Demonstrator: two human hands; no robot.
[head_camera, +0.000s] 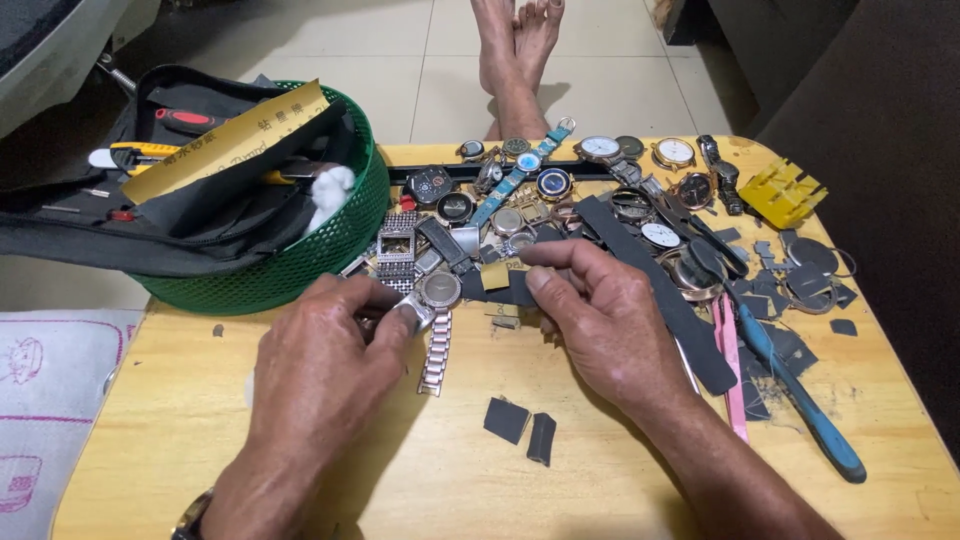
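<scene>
The left hand (330, 345) is closed around a silver wristwatch (437, 292), fingers and thumb clamped on the case near the centre of the wooden table (180, 420); the watch's metal link bracelet hangs down onto the tabletop just below the case. The right hand (600, 320) pinches a small dark abrasive strip (505, 283) between thumb and forefinger, held just beside the watch case and touching or nearly touching it; contact cannot be confirmed. 2 small dark cut pieces (520, 430) lie on the table between the forearms. Behind the hands sits a dense pile of watches (560, 190) and loose cases. To the right lie a long dark strip (660, 290), a blue-handled tool (800, 400), pink tweezers (730, 370) and a yellow plastic holder (785, 190). At the left rear stands a green mesh basket (330, 250) holding a black tool bag (150, 220). The person's bare feet (515, 45) rest on the tiled floor beyond the table.
</scene>
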